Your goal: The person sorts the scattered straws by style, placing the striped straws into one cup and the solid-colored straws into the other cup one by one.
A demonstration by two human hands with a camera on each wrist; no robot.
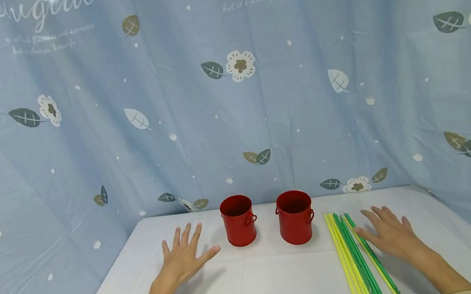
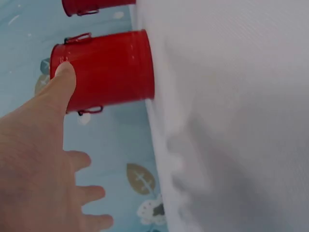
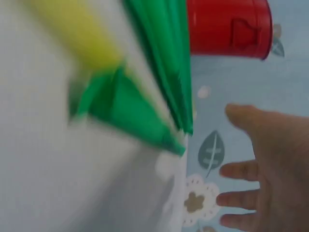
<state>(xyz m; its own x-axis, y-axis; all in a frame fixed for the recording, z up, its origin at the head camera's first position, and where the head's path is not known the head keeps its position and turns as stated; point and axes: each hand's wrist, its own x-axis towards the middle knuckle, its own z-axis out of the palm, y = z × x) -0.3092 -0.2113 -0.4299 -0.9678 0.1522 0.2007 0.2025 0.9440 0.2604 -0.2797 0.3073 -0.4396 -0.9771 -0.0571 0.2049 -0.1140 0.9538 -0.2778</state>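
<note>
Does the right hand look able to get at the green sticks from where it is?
Probably yes: the right hand is empty and close to the green sticks, and nothing visible blocks the side nearest it. Yellow sticks lie among them, though.

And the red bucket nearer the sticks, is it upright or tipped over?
Upright. In the head view, that red bucket stands with its mouth facing up and its base down on the white table.

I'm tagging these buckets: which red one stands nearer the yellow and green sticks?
The right-hand red bucket, just left of the yellow and green sticks; the other red bucket stands farther from them, nearer the left hand.
</note>
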